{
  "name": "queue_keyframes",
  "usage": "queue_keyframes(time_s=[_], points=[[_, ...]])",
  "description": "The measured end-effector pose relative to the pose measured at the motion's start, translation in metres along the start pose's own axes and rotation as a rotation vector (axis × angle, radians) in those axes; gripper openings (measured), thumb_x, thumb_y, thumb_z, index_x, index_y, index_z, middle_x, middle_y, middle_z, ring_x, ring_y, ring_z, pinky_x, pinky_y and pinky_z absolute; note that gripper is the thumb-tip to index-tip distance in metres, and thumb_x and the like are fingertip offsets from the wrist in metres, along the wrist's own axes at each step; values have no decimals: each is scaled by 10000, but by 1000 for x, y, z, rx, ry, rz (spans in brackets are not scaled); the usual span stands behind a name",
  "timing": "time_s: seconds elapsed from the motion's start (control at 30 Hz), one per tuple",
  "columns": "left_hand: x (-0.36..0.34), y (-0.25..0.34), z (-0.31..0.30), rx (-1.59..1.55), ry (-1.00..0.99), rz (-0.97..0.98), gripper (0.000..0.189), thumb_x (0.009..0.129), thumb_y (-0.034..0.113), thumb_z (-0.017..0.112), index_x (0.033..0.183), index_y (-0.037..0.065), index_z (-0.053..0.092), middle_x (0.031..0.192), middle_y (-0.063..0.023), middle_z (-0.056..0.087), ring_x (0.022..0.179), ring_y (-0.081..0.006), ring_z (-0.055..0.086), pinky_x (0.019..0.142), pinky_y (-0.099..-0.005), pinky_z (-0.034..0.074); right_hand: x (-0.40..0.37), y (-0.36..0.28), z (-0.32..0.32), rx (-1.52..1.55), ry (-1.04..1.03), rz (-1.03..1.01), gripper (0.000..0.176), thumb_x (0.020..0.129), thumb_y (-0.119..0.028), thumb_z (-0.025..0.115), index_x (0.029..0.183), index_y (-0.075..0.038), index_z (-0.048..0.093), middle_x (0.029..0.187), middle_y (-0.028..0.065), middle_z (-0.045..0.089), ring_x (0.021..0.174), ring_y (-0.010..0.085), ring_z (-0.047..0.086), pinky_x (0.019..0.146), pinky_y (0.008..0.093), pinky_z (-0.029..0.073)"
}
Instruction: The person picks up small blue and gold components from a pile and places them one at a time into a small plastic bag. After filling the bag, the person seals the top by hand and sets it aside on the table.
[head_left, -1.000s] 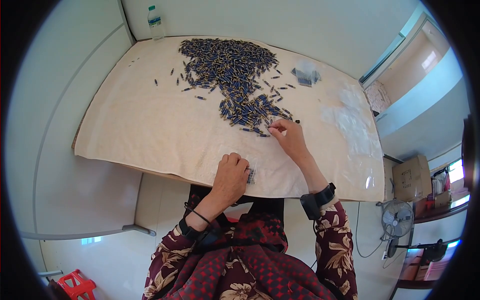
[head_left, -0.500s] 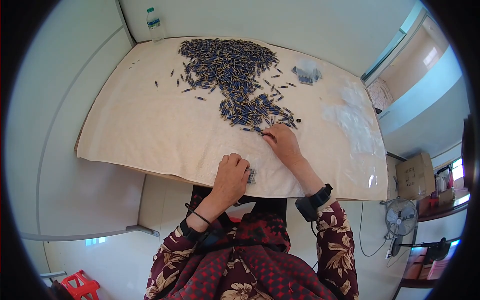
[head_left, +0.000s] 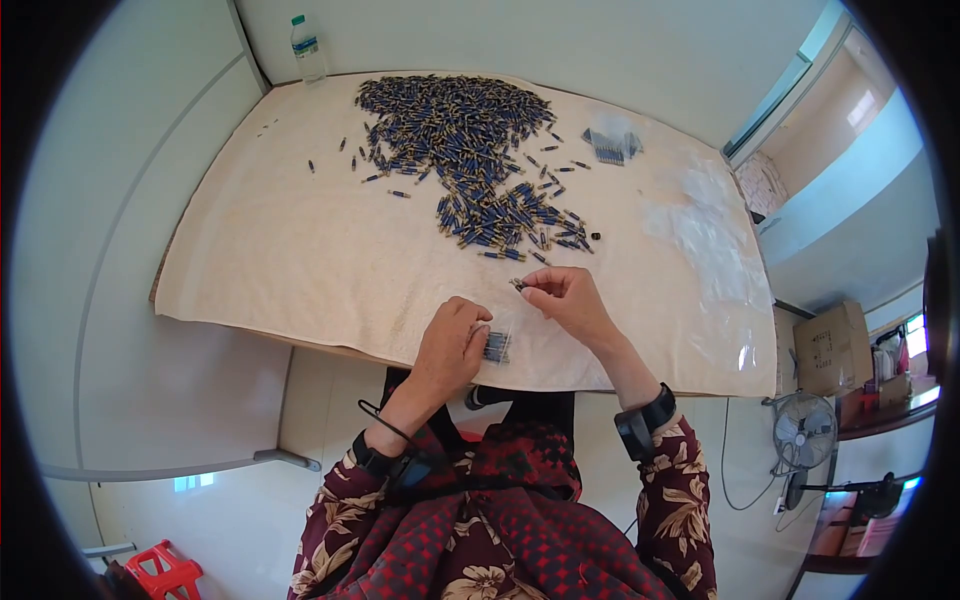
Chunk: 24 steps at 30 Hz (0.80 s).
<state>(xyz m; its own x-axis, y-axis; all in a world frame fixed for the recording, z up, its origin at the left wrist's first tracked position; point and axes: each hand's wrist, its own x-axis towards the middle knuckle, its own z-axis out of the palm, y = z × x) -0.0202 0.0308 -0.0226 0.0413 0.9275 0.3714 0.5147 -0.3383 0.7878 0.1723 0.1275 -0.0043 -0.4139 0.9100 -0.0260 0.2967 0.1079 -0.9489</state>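
Lt-coloured wall (head_left: 600,60) behind cream cloth-covered table (head_left: 270,240); big heap of small blue-and-brass cylinders (head_left: 452,130) toward far side. L hand (head_left: 450,345) curled, gripping edge of clear plastic bag (head_left: 497,348) nr front. R hand (head_left: 570,302) pinched on small brass-tipped pc (head_left: 517,285), btwn heap & bag.

Left of the pile of blue pieces (head_left: 450,125), bare cloth (head_left: 270,220) is giving a hand wide room, with a few stray pieces (head_left: 398,194) lying near the pile's edge. On the pile's near side, the left hand (head_left: 452,342) at a clear bag (head_left: 496,347) and the right hand (head_left: 568,303) are blocking the middle. Right of the pile, a lane of cloth is running toward loose plastic bags (head_left: 705,250); a small black object (head_left: 596,236) and a filled bag (head_left: 612,147) are narrowing it. Beyond the pile, the wall (head_left: 560,40) is barring passage.
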Motion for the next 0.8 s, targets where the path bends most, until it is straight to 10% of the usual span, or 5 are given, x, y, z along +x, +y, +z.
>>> queue_keyframes(time_s=[0.4,0.5,0.8], points=[[11,9,1,-673,43,-325,91,879,70,626,932,-4,627,756,-30,654,609,-56,548,526,-186,425,-25,-32,17,260,-213,112,141,827,-88,674,935,1,658,738,-12,624,593,39,528,528,173,428],[10,7,-6,-765,46,-376,81,881,71,628,911,-4,630,784,-44,663,612,-58,553,522,-184,431,-22,-20,24,283,25,-200,124,835,-80,658,926,3,645,745,4,623,592,40,532,520,169,423],[13,22,-7,-1011,223,-477,107,864,86,660,902,-10,628,837,-79,669,613,-72,551,519,-189,427,-37,-35,27,394,77,15,93,854,-40,616,931,11,605,779,34,635,630,50,573,485,172,424]])
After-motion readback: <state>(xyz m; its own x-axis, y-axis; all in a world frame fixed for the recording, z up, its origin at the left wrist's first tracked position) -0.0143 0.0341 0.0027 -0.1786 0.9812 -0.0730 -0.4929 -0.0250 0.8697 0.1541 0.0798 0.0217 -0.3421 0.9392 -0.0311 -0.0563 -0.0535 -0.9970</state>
